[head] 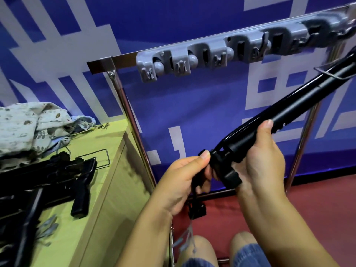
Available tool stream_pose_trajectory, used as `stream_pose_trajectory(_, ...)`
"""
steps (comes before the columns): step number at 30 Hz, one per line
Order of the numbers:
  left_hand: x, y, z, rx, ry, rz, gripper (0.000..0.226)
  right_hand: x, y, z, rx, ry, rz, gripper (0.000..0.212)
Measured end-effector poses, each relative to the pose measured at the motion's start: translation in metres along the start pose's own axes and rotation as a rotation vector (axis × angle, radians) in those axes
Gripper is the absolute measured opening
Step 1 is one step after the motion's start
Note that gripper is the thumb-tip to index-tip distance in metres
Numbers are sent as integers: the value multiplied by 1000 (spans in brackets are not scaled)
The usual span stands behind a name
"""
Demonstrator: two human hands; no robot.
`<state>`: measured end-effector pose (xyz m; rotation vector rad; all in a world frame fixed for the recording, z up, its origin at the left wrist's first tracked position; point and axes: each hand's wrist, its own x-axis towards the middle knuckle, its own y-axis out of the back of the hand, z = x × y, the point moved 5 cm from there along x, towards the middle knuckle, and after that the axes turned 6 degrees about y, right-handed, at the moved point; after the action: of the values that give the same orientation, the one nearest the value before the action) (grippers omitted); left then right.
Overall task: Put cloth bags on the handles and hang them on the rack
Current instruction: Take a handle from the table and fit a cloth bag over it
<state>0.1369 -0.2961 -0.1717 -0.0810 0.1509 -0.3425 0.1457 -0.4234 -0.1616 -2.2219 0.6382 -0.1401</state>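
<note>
The right hand holds the black handle with its fingers wrapped around the lower end. The handle's long axis runs up and to the right, toward the rack. The left hand pinches the strap at the handle's bottom end. The cloth bags lie on the desk, to the far left, nearer to the left hand.

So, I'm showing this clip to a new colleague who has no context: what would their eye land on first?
Probably the long black handle running diagonally across the middle, gripped by the right hand while the left hand pinches the strap at its lower end. Behind it, the grey rack with its row of clips spans a metal rail, and on the yellow table at left lie floral cloth bags.
</note>
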Motion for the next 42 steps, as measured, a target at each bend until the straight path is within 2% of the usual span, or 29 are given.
stream_pose_trajectory(3, -3, 4, 6, 12, 75, -152, 34, 3, 7, -4, -24, -12, 20, 34)
stream_pose_trajectory(6, -5, 3, 17, 13, 79, -216, 33, 5, 12, -11, 116, -8, -20, 28)
stream_pose_trajectory(9, 0, -6, 31, -164, 53, -248, 33, 4, 17, -4, 170, -82, -119, 30)
stream_pose_trajectory(11, 6, -11, 42, -277, 17, -255, 31, -1, 24, 9, 72, -183, -238, 35)
stream_pose_trajectory(14, 13, -20, 55, -309, -24, -239, 24, -21, 28, 29, -137, -357, -557, 70)
stream_pose_trajectory(16, 18, -26, 53, -246, -13, -210, 23, -37, 26, 31, -207, -393, -772, 72)
stream_pose_trajectory(18, 21, -31, 47, -190, 23, -182, 25, -45, 22, 25, -232, -359, -877, 61)
stream_pose_trajectory(20, 22, -29, 43, -146, 42, -162, 30, -44, 22, 21, -253, -368, -908, 50)
stream_pose_trajectory(24, 20, -23, 38, -102, 65, -148, 33, -49, 17, 24, -224, -564, -956, 58)
stream_pose_trajectory(27, 19, -22, 32, -105, 81, -148, 32, -51, 15, 31, -112, -742, -897, 50)
stream_pose_trajectory(29, 19, -22, 30, -84, 83, -158, 33, -51, 11, 33, -61, -791, -905, 48)
stream_pose_trajectory(32, 19, -20, 29, -14, 69, -169, 36, -53, 3, 34, -77, -764, -940, 43)
stream_pose_trajectory(35, 20, -13, 28, 43, 101, -170, 39, -54, -7, 31, -159, -598, -961, 24)
stream_pose_trajectory(37, 18, -1, 30, 52, 80, -83, 43, -51, -14, 27, -153, -462, -942, 22)
stream_pose_trajectory(39, 15, 21, 33, -74, -25, 132, 34, -45, -15, 22, -167, -349, -896, 27)
stream_pose_trajectory(42, -18, 59, 42, -169, -353, 442, 21, -38, -14, 17, -200, -271, -834, 16)
